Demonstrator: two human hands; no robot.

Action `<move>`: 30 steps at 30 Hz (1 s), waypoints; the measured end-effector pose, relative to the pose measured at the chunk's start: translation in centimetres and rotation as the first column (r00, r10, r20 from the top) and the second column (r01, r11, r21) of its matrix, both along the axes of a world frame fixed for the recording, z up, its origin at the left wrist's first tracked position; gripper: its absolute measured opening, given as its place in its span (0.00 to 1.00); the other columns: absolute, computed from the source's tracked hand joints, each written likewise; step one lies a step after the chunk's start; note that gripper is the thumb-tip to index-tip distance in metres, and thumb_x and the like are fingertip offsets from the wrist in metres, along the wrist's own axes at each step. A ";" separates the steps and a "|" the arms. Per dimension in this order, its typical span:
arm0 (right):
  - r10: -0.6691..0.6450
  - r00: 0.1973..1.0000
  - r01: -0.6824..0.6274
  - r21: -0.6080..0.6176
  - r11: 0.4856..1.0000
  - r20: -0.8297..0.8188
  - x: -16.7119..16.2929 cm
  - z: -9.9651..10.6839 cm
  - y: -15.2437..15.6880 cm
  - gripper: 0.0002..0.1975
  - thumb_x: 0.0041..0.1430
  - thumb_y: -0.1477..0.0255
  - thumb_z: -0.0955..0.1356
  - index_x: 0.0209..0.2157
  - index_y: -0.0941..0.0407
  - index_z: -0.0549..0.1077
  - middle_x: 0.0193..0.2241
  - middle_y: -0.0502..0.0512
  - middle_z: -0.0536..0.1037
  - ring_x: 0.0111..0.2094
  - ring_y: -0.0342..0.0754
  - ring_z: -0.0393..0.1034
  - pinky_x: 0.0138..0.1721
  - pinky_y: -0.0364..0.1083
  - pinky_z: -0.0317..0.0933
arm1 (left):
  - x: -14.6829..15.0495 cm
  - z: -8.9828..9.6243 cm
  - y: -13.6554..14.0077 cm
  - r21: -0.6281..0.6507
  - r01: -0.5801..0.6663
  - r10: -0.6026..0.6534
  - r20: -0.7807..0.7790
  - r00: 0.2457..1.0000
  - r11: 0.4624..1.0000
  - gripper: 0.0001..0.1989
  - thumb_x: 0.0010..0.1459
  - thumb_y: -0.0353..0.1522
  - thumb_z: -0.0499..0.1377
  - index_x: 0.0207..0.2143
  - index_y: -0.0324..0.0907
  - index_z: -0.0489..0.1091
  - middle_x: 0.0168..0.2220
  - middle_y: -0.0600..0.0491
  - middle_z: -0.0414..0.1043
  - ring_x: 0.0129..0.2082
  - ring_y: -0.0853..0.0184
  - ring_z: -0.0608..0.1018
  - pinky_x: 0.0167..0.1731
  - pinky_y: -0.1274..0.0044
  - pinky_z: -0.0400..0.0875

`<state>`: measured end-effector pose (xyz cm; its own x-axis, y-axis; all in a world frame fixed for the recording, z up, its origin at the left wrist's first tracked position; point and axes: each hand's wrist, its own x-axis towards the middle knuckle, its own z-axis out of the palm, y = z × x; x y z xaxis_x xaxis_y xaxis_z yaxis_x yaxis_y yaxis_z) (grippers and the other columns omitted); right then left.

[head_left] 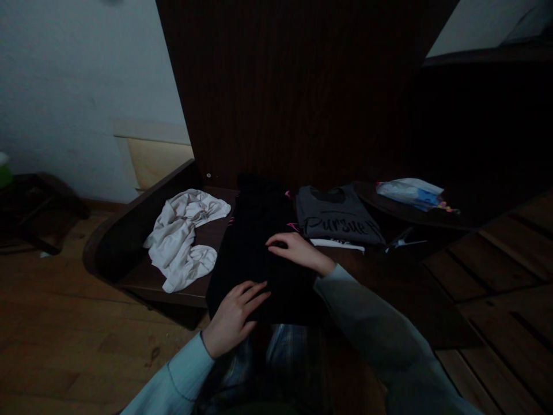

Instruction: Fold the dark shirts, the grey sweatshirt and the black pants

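A black garment (259,253) with small pink marks along its sides lies spread on the dark wooden bench, its near end reaching the front edge. My left hand (235,314) rests with fingers stretched on its near left part. Farther up and to the right, my right hand (296,249) touches the cloth with fingers lightly bent and apart. To the left is a crumpled white cloth garment (184,236). On the right sits a folded grey T-shirt (337,216) with dark lettering, a white folded piece (339,245) showing beneath it.
A tall dark wooden panel (294,86) rises behind the bench, whose raised left side (103,248) curves at the front. A clear and blue plastic package (410,193) lies on the shelf at right. Wooden slats (505,259) stand farther right; a dark stool (38,213) is at left.
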<state>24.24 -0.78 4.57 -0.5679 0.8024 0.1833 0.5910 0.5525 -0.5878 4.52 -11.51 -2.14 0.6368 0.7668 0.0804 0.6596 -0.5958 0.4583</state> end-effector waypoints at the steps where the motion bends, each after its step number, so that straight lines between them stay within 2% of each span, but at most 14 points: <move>1: -0.008 1.000 0.007 0.020 1.000 0.017 -0.5 -0.3 1.9 0.09 0.53 0.73 0.64 0.36 0.56 0.73 0.37 0.52 0.76 0.41 0.44 0.69 0.45 0.44 0.59 | 0.0 0.1 0.0 -0.005 0.000 0.000 0.003 1.000 1.000 0.32 0.45 0.24 0.52 0.55 0.50 0.56 0.59 0.56 0.54 0.55 0.61 0.57 0.54 0.63 0.53; 4: -0.046 0.996 0.043 0.044 0.998 0.077 -2.2 -1.9 6.4 0.14 0.54 0.74 0.64 0.43 0.55 0.71 0.44 0.53 0.74 0.47 0.44 0.66 0.49 0.45 0.55 | 0.1 0.2 -0.2 -0.029 0.003 -0.002 0.011 1.000 1.000 0.31 0.44 0.24 0.52 0.53 0.51 0.59 0.58 0.57 0.55 0.54 0.61 0.58 0.53 0.64 0.55; 7: -0.196 0.974 0.193 0.037 0.981 0.111 -3.5 -3.9 8.8 0.21 0.54 0.69 0.65 0.51 0.52 0.65 0.46 0.54 0.72 0.47 0.46 0.65 0.49 0.46 0.56 | 0.2 0.2 -0.1 -0.048 0.004 -0.003 0.039 0.999 0.999 0.30 0.45 0.24 0.53 0.52 0.51 0.60 0.57 0.57 0.56 0.53 0.60 0.59 0.52 0.64 0.57; 9: -0.248 0.967 0.248 0.015 0.969 0.063 -3.9 -5.1 9.8 0.23 0.54 0.68 0.65 0.52 0.52 0.63 0.45 0.54 0.72 0.42 0.46 0.67 0.46 0.46 0.58 | 0.1 0.0 -0.1 -0.055 0.005 -0.002 0.058 0.998 0.998 0.29 0.45 0.25 0.53 0.52 0.52 0.61 0.57 0.58 0.57 0.53 0.60 0.59 0.51 0.64 0.57; 13: -0.183 0.974 0.180 -0.035 0.983 -0.132 -3.8 -6.6 11.4 0.18 0.53 0.72 0.65 0.47 0.54 0.68 0.42 0.54 0.74 0.36 0.43 0.68 0.42 0.44 0.60 | -0.1 -0.3 0.0 -0.054 0.007 -0.003 0.073 0.997 0.998 0.29 0.46 0.25 0.53 0.52 0.52 0.60 0.57 0.58 0.56 0.53 0.60 0.58 0.51 0.64 0.56; 17: -0.204 0.959 0.192 -0.075 0.978 -0.198 -3.0 -6.7 12.8 0.15 0.53 0.72 0.65 0.44 0.56 0.71 0.39 0.55 0.74 0.36 0.43 0.68 0.42 0.45 0.59 | -0.1 -0.3 0.0 -0.059 0.009 -0.004 0.077 0.997 0.998 0.27 0.48 0.27 0.53 0.52 0.52 0.60 0.57 0.58 0.56 0.53 0.59 0.58 0.51 0.64 0.56; 21: -0.281 0.950 0.276 -0.054 0.960 -0.137 -2.6 -5.8 14.1 0.15 0.53 0.69 0.65 0.43 0.57 0.72 0.42 0.57 0.72 0.43 0.46 0.67 0.48 0.46 0.55 | -0.1 -0.3 0.0 -0.058 0.006 -0.001 0.084 0.996 0.998 0.28 0.47 0.26 0.53 0.52 0.52 0.60 0.57 0.58 0.56 0.53 0.59 0.58 0.51 0.64 0.56; 24: -0.300 0.949 0.296 -0.056 0.954 -0.099 -2.9 -5.3 14.9 0.14 0.56 0.67 0.63 0.42 0.57 0.73 0.42 0.57 0.73 0.45 0.47 0.66 0.49 0.46 0.55 | -0.1 -0.2 0.0 -0.057 0.007 -0.001 0.095 0.996 0.998 0.27 0.48 0.27 0.53 0.52 0.52 0.61 0.57 0.57 0.57 0.52 0.59 0.59 0.51 0.64 0.56; 27: -0.309 0.949 0.306 -0.048 0.951 -0.064 -3.3 -5.3 15.7 0.14 0.55 0.68 0.64 0.42 0.58 0.73 0.43 0.58 0.72 0.44 0.46 0.66 0.47 0.45 0.57 | -0.1 -0.2 -0.1 -0.066 0.010 -0.003 0.097 0.995 0.998 0.26 0.49 0.28 0.53 0.52 0.52 0.61 0.57 0.57 0.57 0.52 0.60 0.58 0.51 0.65 0.56; 30: -0.301 0.953 0.301 0.012 0.954 0.025 -3.3 -5.8 16.2 0.20 0.48 0.75 0.69 0.45 0.60 0.70 0.45 0.60 0.69 0.38 0.44 0.68 0.42 0.43 0.60 | -0.1 -0.2 -0.1 -0.075 0.009 -0.002 0.092 0.996 0.997 0.28 0.47 0.26 0.53 0.52 0.52 0.60 0.57 0.58 0.56 0.53 0.60 0.58 0.51 0.64 0.56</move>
